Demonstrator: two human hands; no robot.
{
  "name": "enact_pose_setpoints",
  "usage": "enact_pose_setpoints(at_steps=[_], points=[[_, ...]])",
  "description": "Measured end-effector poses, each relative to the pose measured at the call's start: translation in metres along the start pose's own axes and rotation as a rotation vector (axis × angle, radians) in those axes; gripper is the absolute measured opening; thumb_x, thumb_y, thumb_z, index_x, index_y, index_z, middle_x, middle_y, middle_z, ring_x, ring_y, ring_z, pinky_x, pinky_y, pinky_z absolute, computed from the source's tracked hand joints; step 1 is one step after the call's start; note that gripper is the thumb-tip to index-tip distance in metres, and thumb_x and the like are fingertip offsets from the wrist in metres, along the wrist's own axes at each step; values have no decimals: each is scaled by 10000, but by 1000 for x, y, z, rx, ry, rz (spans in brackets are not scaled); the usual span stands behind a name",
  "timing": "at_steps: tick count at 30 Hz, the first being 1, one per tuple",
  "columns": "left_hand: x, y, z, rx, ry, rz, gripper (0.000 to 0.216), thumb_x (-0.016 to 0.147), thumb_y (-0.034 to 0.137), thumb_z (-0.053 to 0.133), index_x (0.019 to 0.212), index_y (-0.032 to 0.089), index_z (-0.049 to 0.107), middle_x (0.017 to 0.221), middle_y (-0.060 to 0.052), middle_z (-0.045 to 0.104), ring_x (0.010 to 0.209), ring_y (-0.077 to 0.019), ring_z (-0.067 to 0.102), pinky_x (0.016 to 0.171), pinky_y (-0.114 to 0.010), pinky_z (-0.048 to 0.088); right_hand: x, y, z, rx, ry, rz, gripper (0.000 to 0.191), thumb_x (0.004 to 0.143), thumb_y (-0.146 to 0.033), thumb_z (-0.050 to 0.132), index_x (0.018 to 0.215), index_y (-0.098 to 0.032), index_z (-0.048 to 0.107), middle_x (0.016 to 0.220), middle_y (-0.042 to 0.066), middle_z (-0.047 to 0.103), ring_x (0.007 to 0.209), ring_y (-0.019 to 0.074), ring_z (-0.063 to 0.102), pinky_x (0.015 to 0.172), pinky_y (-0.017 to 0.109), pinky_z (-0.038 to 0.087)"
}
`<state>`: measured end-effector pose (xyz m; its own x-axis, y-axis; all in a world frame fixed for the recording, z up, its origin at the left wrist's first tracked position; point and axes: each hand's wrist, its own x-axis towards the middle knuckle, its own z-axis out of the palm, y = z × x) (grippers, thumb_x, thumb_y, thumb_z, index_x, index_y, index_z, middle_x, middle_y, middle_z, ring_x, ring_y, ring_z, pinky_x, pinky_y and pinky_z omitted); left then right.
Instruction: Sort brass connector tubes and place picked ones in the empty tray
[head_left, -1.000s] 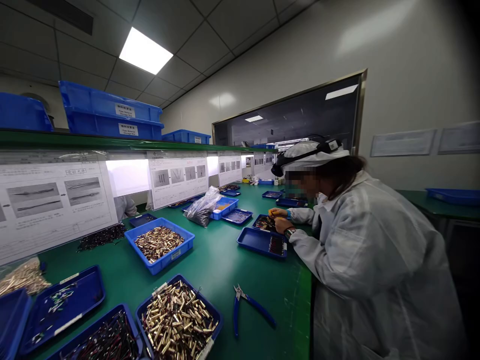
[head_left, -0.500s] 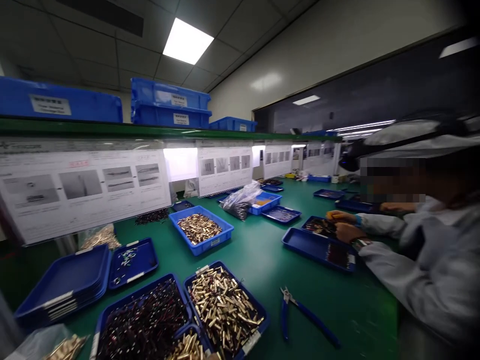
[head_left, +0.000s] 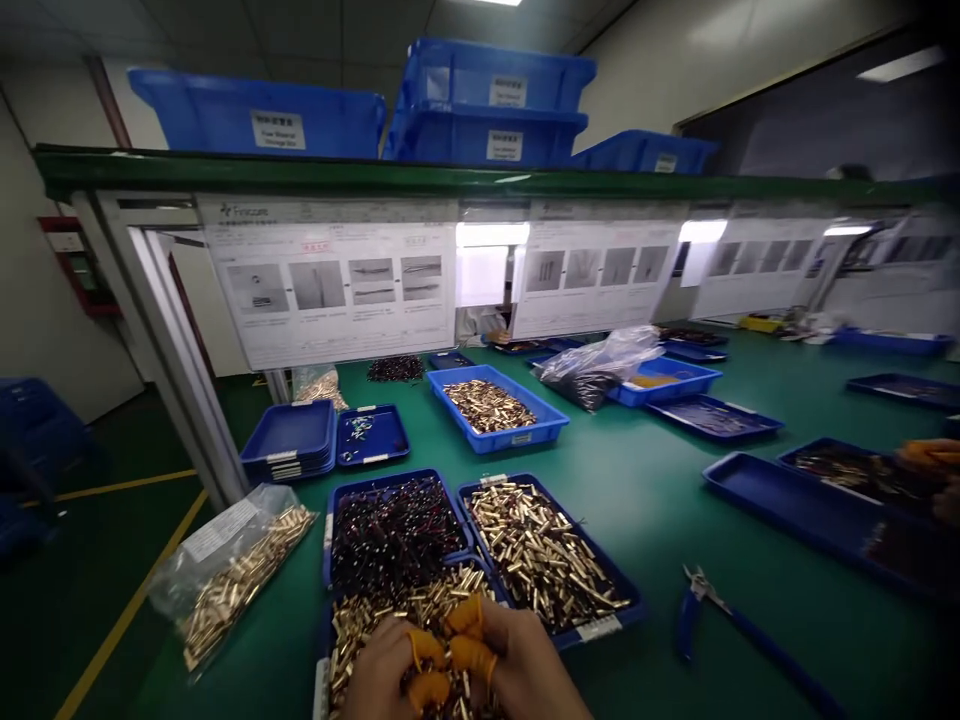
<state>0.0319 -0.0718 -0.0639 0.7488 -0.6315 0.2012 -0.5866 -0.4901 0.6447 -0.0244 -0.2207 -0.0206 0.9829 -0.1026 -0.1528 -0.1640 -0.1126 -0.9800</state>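
Observation:
My left hand and my right hand are close together at the bottom of the head view, with orange finger cots on several fingertips. Both have curled fingers over the near blue tray of short brass tubes. What the fingers pinch is too small or hidden to make out. Behind this tray lies another blue tray of dark parts with red bits. To the right is a tray of brass tubes with dark ends. Blue-handled pliers lie spread on the green table farther right.
At left are a plastic bag of brass tubes, stacked blue trays and a table-side metal post. A blue bin of brass parts stands behind. A co-worker's hand is at the right edge, by a long blue tray.
My view has turned left and down. Both my hands now show over the near tray; before, only a sliver showed at the bottom edge. The co-worker is mostly out of view.

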Motion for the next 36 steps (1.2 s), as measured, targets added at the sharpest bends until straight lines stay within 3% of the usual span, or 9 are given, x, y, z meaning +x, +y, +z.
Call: enact_pose_setpoints(at_steps=[4, 7, 10, 13, 21, 29, 36], points=[[-1, 19, -13, -271, 43, -193, 238, 752, 84, 491, 845, 218, 665, 899, -30, 621, 859, -171, 533, 738, -242, 418, -1, 2, 0, -182, -39, 26, 144, 698, -128, 348, 682, -120, 490, 605, -29, 479, 438, 16, 458, 429, 105, 369], [-3, 23, -14, -376, 95, -219, 284, 748, 82, 463, 903, 219, 658, 971, -36, 616, 876, -166, 536, 763, -249, 418, -2, 4, 1, -354, -74, -64, 125, 711, -97, 351, 655, -119, 461, 599, -22, 479, 492, 4, 400, 470, 90, 266], [-5, 23, -12, -404, 155, -308, 236, 720, 91, 503, 892, 186, 633, 915, -39, 623, 852, -165, 550, 768, -252, 418, -2, 7, 3, -471, -80, -133, 206, 772, -234, 400, 602, -117, 398, 580, -19, 455, 546, 10, 320, 510, 121, 175], [-6, 23, -11, -406, 187, -355, 145, 714, 123, 545, 831, 173, 613, 808, -22, 609, 777, -161, 546, 689, -238, 410, -2, 8, 4, -512, -92, -118, 308, 800, -333, 369, 579, -120, 351, 570, -19, 433, 553, 15, 298, 525, 135, 170], [-7, 24, -12, -398, 219, -227, 176, 734, 83, 551, 805, 207, 654, 816, -7, 585, 778, -145, 517, 680, -215, 375, -1, 15, 3, -549, -107, -160, 303, 810, -332, 329, 655, -114, 470, 659, 17, 545, 589, 28, 395, 547, 126, 211], [-8, 17, -4, -377, 256, -176, 144, 807, 292, 530, 814, 210, 648, 818, -24, 584, 784, -155, 522, 681, -229, 389, 1, 22, 1, -589, -79, -162, 245, 797, -248, 365, 702, -123, 554, 683, 23, 590, 579, 33, 432, 532, 124, 204], [-9, -4, 13, -187, 304, 226, 226, 831, 89, 400, 898, 182, 595, 896, -61, 573, 835, -163, 511, 701, -237, 396, 3, 24, 3, -583, -53, -55, 159, 767, -203, 401, 673, -112, 492, 686, 14, 563, 585, 23, 386, 538, 114, 216]])
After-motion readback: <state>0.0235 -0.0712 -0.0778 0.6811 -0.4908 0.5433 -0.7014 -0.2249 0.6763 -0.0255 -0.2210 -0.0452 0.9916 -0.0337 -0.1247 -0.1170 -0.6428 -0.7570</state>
